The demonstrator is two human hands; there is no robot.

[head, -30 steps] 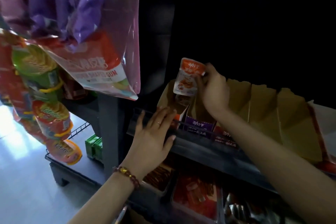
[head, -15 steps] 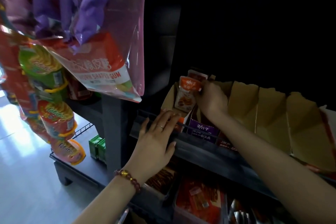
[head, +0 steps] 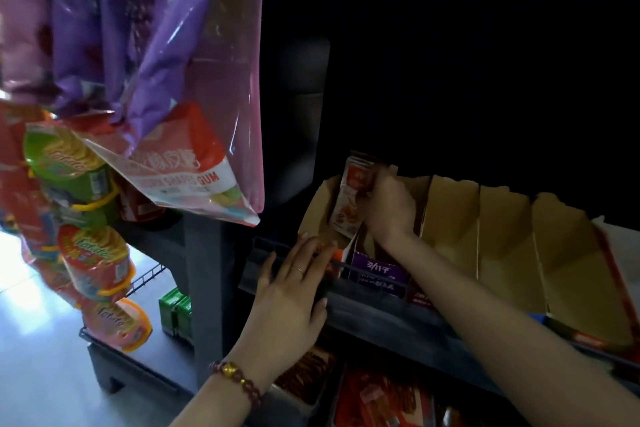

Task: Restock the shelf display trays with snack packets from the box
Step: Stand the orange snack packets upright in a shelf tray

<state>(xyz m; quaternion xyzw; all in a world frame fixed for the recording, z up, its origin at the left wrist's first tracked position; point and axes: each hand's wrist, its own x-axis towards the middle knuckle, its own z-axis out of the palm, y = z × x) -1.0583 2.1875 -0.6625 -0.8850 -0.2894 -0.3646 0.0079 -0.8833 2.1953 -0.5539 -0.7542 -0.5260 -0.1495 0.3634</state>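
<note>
Down it comes: the snack packet (head: 349, 199) has dropped from above the end tray (head: 313, 215) to sit between its cardboard walls, and the right hand (head: 389, 210) has sunk with it. The left hand (head: 289, 291) hasn't budged.

Far left of the end tray, red and green snack tubs (head: 91, 253) hang in a string. Nearer, the gum bag (head: 194, 166) dangles, its bottom corner just left of the tray's side wall, with a dark gap between them. Low down to the left sit green boxes (head: 176, 309).

The left hand lies flat on the shelf rail (head: 381, 317) straight in front of the end tray, fingers straight and close together. Its tips reach the tray's front lip and the thumb runs along the rail's face.

The packet stands nearly upright in the tray, close to the left wall, its top edge above the rim. The right hand pinches the packet's upper right edge with curled fingers. Its wrist crosses above the purple-fronted tray (head: 377, 270) next door.

Right of the end tray, brown dividers (head: 502, 236) with ragged top edges mark out open cardboard bays. Below it, red packets (head: 374, 399) fill the lower trays.
</note>
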